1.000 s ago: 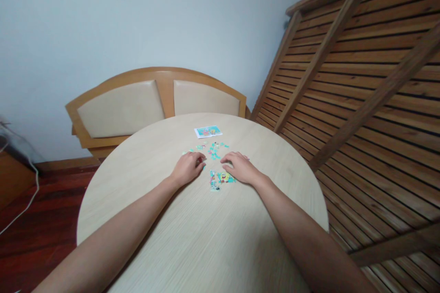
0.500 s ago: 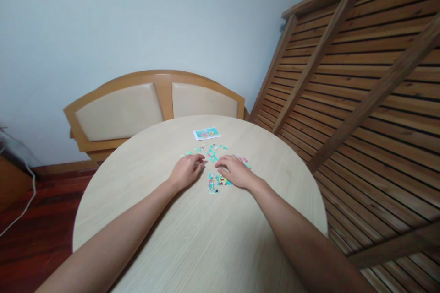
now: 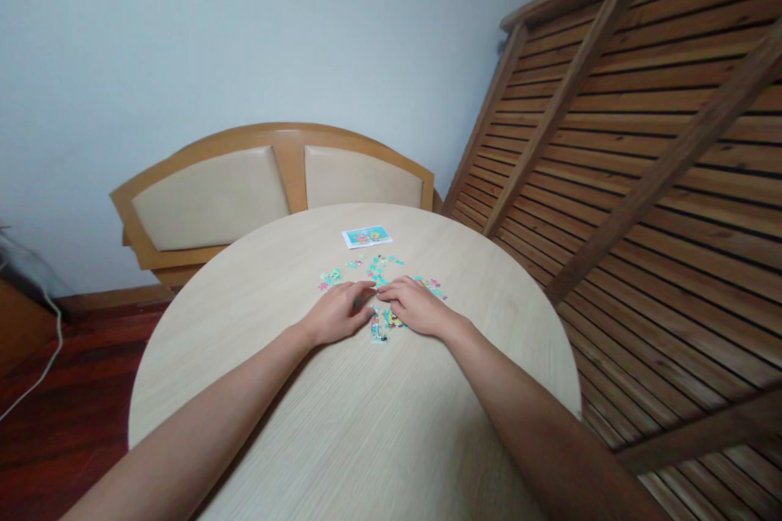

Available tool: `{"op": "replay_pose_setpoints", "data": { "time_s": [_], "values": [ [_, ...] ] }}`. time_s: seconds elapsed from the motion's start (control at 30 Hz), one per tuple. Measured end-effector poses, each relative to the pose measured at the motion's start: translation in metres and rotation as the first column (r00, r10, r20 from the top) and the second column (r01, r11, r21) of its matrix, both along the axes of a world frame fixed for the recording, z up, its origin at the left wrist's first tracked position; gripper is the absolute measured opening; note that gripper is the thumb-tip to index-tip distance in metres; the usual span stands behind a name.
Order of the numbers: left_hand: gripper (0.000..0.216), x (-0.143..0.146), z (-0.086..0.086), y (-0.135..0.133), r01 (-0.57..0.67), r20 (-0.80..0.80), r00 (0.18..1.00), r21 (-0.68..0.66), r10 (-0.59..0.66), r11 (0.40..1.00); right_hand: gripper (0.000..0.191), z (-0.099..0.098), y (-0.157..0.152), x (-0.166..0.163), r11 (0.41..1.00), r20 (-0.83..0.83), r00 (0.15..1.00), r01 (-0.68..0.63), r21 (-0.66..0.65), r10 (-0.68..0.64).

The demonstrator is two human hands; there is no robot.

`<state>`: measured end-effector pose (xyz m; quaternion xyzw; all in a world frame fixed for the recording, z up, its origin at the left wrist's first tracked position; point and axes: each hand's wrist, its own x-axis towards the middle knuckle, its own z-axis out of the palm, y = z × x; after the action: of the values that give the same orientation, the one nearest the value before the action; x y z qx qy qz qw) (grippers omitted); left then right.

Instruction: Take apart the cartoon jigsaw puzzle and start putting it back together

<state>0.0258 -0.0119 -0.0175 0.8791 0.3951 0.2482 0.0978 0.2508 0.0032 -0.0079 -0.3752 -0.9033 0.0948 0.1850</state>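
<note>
My left hand [image 3: 338, 314] rests on the round table [image 3: 366, 431] with its fingers curled, and a small teal puzzle piece [image 3: 356, 303] shows between them. My right hand [image 3: 414, 306] lies flat beside it, fingers stretched out over a small joined patch of puzzle [image 3: 381, 327]. The fingertips of both hands nearly touch. Several loose teal and pink puzzle pieces [image 3: 380, 265] are scattered just beyond the hands. A small picture card [image 3: 366, 237] lies farther back.
A wooden bench with two beige padded backs [image 3: 213, 195] curves behind the table against the pale wall. A slatted wooden frame [image 3: 641, 138] leans along the right side. A white cable [image 3: 37, 378] runs over the dark red floor at left.
Both hands have drawn closer together above the joined patch, until the fingertips almost meet. The left hand slid to the right; loose pieces at its left are now uncovered.
</note>
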Motion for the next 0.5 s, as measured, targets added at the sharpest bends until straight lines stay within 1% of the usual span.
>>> {"op": "replay_pose_setpoints", "data": {
  "time_s": [0.07, 0.13, 0.33, 0.5],
  "values": [
    [0.049, -0.003, 0.002, -0.002, 0.064, -0.026, 0.998, 0.013, -0.064, 0.998, 0.037, 0.003, 0.0, 0.002, 1.0, 0.008, 1.0, 0.015, 0.012, -0.015],
    [0.052, -0.004, 0.004, -0.003, 0.101, -0.054, 0.994, 0.013, -0.1, 0.995, 0.035, 0.005, -0.001, 0.003, 0.999, 0.005, 0.999, 0.034, 0.024, -0.034],
    [0.043, -0.004, 0.004, -0.003, 0.131, -0.082, 0.988, 0.015, -0.13, 0.991, 0.031, 0.006, 0.0, 0.009, 0.998, 0.014, 0.999, 0.052, 0.021, -0.053],
    [0.037, -0.004, 0.006, -0.005, 0.13, -0.096, 0.987, 0.028, -0.127, 0.991, 0.029, 0.007, 0.001, 0.013, 0.99, 0.037, 0.989, 0.142, -0.003, -0.142]
  ]
}}
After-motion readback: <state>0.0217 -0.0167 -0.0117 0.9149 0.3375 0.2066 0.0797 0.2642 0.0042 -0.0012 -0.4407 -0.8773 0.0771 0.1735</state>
